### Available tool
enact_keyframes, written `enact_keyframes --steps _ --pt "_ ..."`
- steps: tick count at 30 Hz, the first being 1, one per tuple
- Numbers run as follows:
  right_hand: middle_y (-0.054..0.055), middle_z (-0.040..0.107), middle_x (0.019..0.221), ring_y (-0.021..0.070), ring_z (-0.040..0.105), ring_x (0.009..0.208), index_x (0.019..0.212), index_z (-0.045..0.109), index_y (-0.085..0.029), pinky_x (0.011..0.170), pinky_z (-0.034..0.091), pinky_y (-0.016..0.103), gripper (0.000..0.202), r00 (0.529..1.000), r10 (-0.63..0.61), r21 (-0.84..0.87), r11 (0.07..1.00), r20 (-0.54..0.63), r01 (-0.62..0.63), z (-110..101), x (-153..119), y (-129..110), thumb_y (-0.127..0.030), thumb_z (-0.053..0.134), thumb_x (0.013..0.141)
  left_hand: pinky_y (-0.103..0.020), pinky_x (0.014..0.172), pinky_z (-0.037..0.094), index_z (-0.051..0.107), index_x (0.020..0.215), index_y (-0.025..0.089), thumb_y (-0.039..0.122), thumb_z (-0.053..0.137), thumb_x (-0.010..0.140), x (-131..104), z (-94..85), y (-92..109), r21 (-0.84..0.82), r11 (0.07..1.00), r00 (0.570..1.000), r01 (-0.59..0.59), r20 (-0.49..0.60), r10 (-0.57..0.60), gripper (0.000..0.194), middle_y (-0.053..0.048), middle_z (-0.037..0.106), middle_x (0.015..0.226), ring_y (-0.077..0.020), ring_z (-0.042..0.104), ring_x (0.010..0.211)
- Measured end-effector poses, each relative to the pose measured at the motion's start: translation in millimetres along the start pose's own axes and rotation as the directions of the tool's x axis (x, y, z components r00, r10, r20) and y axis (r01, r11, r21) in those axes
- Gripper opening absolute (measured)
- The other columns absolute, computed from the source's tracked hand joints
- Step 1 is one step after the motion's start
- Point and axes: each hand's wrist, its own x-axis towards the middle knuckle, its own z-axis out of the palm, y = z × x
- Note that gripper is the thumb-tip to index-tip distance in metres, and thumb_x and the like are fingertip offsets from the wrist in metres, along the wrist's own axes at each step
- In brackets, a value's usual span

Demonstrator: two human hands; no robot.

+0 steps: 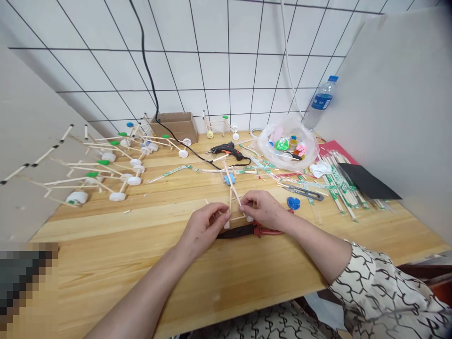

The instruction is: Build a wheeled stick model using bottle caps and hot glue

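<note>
Between my hands stands a small frame of thin wooden sticks (231, 195), with a blue bottle cap (229, 179) at its far end and white pieces at the near end. My left hand (208, 223) pinches the frame's left side, thumb against fingers. On the right side, my right hand (261, 207) pinches a stick of the same frame. Just behind this frame, partly hidden by it and my hands, lies a pair of red-handled pliers or cutters (247, 230) with dark jaws. A loose blue cap (293, 203) rests to the right of my right hand.
Several finished stick tricycles (102, 162) crowd the left, near a cardboard box (176, 125). A black glue gun (228, 149) with its cord lies behind. Rightward are a plastic bag of caps (289, 143), scissors (303, 191), wrapped chopsticks (344, 183) and a water bottle (321, 103).
</note>
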Motion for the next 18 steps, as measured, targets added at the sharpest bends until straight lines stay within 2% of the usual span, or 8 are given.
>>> enact_keyframes --steps 5,10,13,18 --pt "0.001 0.059 0.067 0.0116 0.051 0.063 0.068 0.061 -0.014 0.06 0.037 0.023 0.008 1.0 -0.007 -0.026 1.0 -0.01 0.007 -0.1 -1.2 -1.7 -0.017 0.057 0.075 -0.021 0.055 0.042 0.064 0.078 0.013 0.035 0.052 0.078 4.4 -4.1 13.7 -0.02 0.995 0.993 0.094 0.076 -0.093 0.025 -0.001 0.062 0.065 -0.0128 0.054 0.059" --pt "0.001 0.059 0.067 0.0116 0.05 0.063 0.067 0.061 -0.014 0.06 0.036 0.023 0.009 1.0 -0.017 -0.039 0.999 -0.011 0.016 -0.4 -1.4 -1.5 -0.016 0.057 0.075 -0.02 0.049 0.037 0.059 0.064 0.013 0.033 0.054 0.074 10.0 -2.1 22.1 -0.1 0.975 0.973 0.2 0.134 -0.186 0.022 0.002 0.056 0.055 -0.0104 0.048 0.051" --pt "0.001 0.059 0.066 0.0117 0.049 0.062 0.069 0.062 -0.013 0.059 0.036 0.023 0.008 1.0 -0.01 -0.037 0.999 -0.015 0.009 -0.3 -1.1 -1.4 -0.016 0.057 0.074 -0.02 0.049 0.035 0.057 0.061 0.013 0.032 0.055 0.072 12.5 1.3 20.5 -0.144 0.966 0.972 0.215 0.127 -0.197 0.022 0.002 0.054 0.053 -0.0099 0.046 0.051" --pt "0.001 0.058 0.066 0.0111 0.049 0.062 0.068 0.062 -0.013 0.058 0.035 0.022 0.008 1.0 0.001 -0.039 0.999 -0.022 -0.001 -0.3 -0.1 -0.1 -0.016 0.058 0.074 -0.021 0.054 0.038 0.061 0.064 0.012 0.031 0.055 0.07 15.5 4.5 17.1 -0.151 0.966 0.977 0.208 0.083 -0.197 0.021 0.001 0.057 0.055 -0.0114 0.049 0.054"
